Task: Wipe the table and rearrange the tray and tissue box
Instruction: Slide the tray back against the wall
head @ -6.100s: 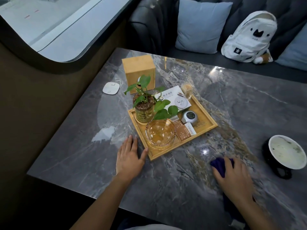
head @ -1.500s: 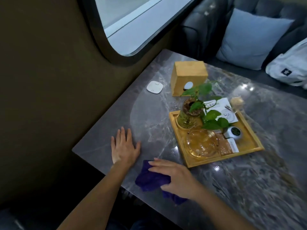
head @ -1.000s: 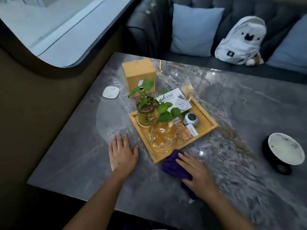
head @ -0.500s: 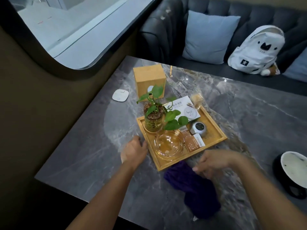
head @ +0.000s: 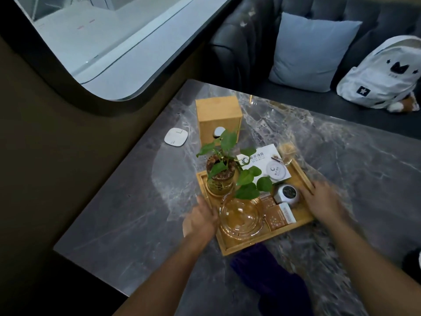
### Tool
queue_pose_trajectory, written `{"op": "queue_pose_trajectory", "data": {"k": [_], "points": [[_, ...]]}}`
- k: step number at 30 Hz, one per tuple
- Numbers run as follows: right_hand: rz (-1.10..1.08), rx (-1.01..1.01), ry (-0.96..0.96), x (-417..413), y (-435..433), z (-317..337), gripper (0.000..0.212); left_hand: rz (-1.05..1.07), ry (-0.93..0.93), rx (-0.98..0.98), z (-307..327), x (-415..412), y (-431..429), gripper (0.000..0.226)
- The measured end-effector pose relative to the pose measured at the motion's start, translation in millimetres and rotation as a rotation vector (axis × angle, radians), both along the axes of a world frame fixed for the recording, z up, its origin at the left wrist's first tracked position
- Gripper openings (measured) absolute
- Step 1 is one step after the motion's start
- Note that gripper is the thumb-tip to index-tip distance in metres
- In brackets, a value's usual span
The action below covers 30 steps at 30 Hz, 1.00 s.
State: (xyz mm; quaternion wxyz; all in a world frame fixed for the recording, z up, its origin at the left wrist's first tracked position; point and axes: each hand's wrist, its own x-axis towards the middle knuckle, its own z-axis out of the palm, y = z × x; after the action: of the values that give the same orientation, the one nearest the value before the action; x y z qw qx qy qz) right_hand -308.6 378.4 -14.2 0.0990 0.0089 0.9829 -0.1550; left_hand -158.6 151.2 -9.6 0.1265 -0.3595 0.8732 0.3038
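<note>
A wooden tray [head: 247,245] sits near the middle of the grey marble table [head: 127,215]. It carries a potted plant [head: 222,176], a glass bowl [head: 240,218], small boxes and a white card. My left hand [head: 200,218] grips the tray's left rim. My right hand [head: 323,201], blurred, holds its right rim. The wooden tissue box [head: 217,118] stands behind the tray, apart from it. A purple cloth [head: 266,277] lies loose on the table in front of the tray, between my forearms.
A white square coaster [head: 176,137] lies left of the tissue box near the table's wall-side edge. A dark sofa with a blue cushion [head: 312,51] and a white backpack [head: 382,74] runs behind the table. A dark cup [head: 413,262] shows at the right edge.
My right hand let go of the purple cloth and moved up to the tray's right rim. My left hand closed on the tray's left rim.
</note>
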Motion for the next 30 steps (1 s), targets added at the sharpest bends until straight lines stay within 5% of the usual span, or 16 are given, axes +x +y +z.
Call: {"op": "queue_pose_trajectory", "data": {"k": [14, 21, 30], "points": [[0.216, 0.151, 0.075, -16, 11, -10, 0.032, -0.088, -0.067, -0.142, -2, -11, -4, 0.038], [0.286, 0.053, 0.141, 0, -18, -11, 0.029, 0.077, 0.123, -0.078, 16, 16, -35, 0.021], [0.656, 0.037, 0.327, 23, -92, -8, 0.034, 0.282, -0.009, -0.049, 18, 97, -70, 0.034]]}}
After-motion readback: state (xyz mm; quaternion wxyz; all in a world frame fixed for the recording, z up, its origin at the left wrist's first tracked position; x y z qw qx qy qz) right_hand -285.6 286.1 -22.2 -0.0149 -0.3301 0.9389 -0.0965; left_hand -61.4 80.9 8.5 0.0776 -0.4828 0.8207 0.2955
